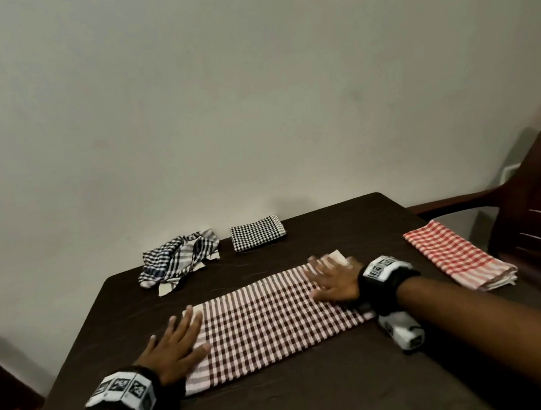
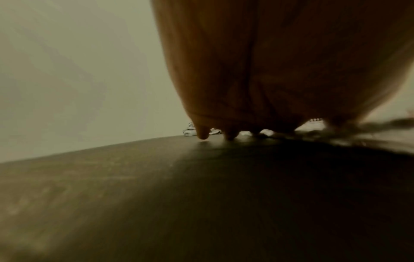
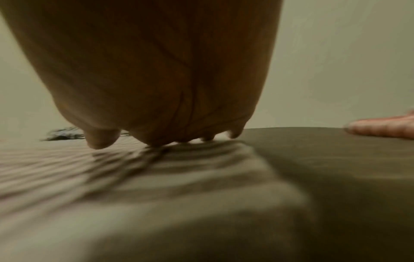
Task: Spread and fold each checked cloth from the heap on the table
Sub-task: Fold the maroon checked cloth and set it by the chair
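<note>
1. Brown-and-white checked cloth (image 1: 273,320) lay flat as a long strip across the middle of the dark table (image 1: 287,407).
2. At its left end the left hand (image 1: 174,349) pressed down, fingers spread; at its right end the right hand (image 1: 334,278) lay flat, fingers straight.
3. Behind sat a crumpled heap (image 1: 179,260), a folded black-checked cloth (image 1: 257,233) and, far right, a folded red-checked cloth (image 1: 459,255) beside a wooden chair (image 1: 540,192), under a plain wall (image 1: 248,88).

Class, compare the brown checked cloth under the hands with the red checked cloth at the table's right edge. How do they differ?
The brown checked cloth lies as a long strip; the red checked cloth is folded into a thicker stack. Both hands, left hand and right hand, press the brown one flat; the red one lies untouched. Both are checked and rest on the table.
</note>
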